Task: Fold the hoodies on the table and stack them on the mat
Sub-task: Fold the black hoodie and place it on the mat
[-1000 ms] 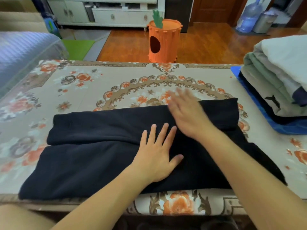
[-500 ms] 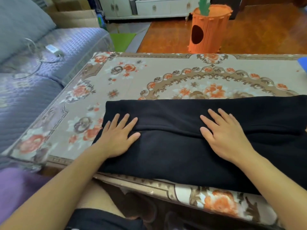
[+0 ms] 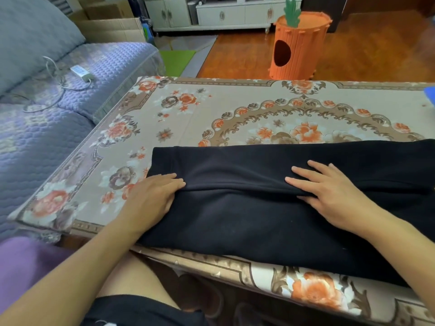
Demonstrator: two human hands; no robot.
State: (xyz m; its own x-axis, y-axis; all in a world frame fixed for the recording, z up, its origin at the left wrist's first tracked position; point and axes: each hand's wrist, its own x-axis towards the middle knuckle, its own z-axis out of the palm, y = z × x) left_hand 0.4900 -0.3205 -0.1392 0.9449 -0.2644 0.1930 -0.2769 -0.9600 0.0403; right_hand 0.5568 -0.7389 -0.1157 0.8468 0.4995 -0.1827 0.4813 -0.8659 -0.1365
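Both hands rest on a black hoodie [image 3: 270, 208] that lies spread across the near half of the worktop [image 3: 211, 109]. The left hand [image 3: 150, 198] sits at the garment's left end, its fingers [image 3: 174, 182] curled and tucked into a fold, with dark fabric gathered over the fingertips; it appears to grip the cloth there, though the thumb is hidden. The right hand [image 3: 329, 194] lies palm down toward the middle, fingers loosely spread and pointing left, the lower fingertips slipped under the same raised crease. That crease runs between the two hands as a soft ridge along the length of the hoodie. The garment's far edge is straight, its left end squared off, and its near edge reaches the worktop's front lip; its right part runs out of view. A floral cloth in beige, brown and orange covers the worktop. At the far right edge a sliver of blue mat [image 3: 430, 94] shows. Left of the worktop stands a purple quilted sofa [image 3: 70, 95] with a white charger [image 3: 81, 72] and cable on it. Beyond, on the wooden floor, stands an orange carrot-shaped tub [image 3: 299, 45].
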